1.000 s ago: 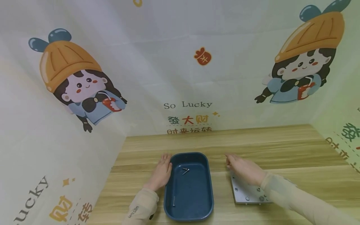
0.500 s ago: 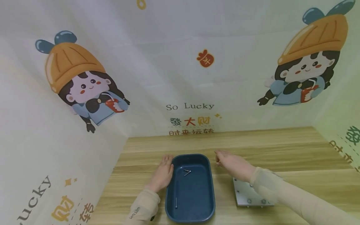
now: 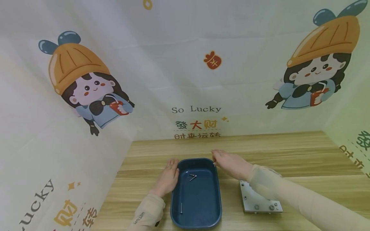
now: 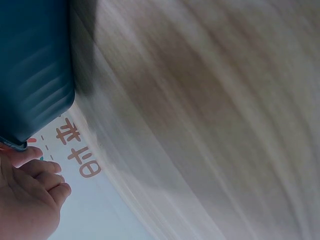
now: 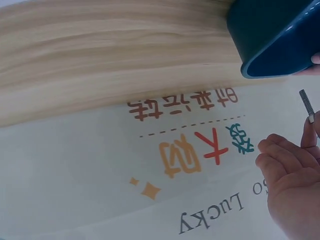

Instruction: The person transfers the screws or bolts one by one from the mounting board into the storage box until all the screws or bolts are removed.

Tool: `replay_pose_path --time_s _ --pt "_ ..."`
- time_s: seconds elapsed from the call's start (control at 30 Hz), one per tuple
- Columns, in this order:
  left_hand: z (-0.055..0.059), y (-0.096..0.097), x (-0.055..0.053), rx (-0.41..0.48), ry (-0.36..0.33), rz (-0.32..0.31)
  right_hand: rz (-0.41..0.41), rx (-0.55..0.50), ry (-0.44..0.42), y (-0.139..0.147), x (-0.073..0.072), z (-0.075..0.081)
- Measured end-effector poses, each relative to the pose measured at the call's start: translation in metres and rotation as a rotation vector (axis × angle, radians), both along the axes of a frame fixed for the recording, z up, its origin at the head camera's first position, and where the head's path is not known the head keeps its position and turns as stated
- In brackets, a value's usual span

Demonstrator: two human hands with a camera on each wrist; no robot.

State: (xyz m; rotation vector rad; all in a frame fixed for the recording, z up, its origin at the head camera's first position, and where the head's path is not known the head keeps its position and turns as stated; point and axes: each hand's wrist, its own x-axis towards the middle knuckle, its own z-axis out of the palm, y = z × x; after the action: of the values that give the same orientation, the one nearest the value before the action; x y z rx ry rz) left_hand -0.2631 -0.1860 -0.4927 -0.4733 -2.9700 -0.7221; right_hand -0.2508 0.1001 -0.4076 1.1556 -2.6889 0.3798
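Note:
A deep blue plastic tray (image 3: 196,199) lies lengthwise before me. My left hand (image 3: 167,178) holds its left rim near the far end, thumb over the edge and fingers along the outside. Inside the tray, a couple of metal screws (image 3: 192,177) lie crossed toward the far end, and a longer screw (image 3: 181,208) lies by the near left wall. My right hand (image 3: 231,164) is at the tray's far right corner. Between its thumb and index finger it pinches a bolt (image 5: 306,101), threaded end pointing outward in the right wrist view; its other fingers are loosely curled.
A silvery metal plate (image 3: 252,200) with several bolts in it lies right of the tray, partly under the right forearm. The wood-grain table (image 3: 303,150) ends at a printed cloth backdrop (image 3: 245,118), which also hangs at both sides.
My right hand has moved left from over the metal plate to the tray's far right corner, uncovering more of the plate. The left hand has stayed at the tray's rim.

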Motion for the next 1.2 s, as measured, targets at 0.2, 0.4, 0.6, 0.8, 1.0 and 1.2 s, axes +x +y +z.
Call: replay_pose_path --time_s 0.2,0.4,0.6,0.8,1.0,1.2 --pt "0.001 -0.001 0.001 -0.002 0.0 -0.004 0.023 0.01 -0.012 -0.014 -0.005 0.005" --pt "0.001 -0.001 0.002 -0.008 -0.005 -0.005 0.023 0.02 -0.064 -0.03 -0.009 0.009" --pt "0.002 -0.001 0.002 -0.001 -0.003 0.001 0.024 0.041 -0.106 -0.045 -0.014 0.007" --pt "0.003 0.0 0.002 0.0 -0.001 -0.001 0.073 0.085 -0.012 -0.057 -0.016 -0.001" --pt "0.003 -0.001 0.002 0.014 -0.014 -0.005 0.1 0.163 0.012 -0.064 -0.012 -0.011" --pt "0.001 -0.001 0.001 0.015 -0.012 -0.006 0.07 0.238 -0.034 -0.07 -0.01 -0.018"
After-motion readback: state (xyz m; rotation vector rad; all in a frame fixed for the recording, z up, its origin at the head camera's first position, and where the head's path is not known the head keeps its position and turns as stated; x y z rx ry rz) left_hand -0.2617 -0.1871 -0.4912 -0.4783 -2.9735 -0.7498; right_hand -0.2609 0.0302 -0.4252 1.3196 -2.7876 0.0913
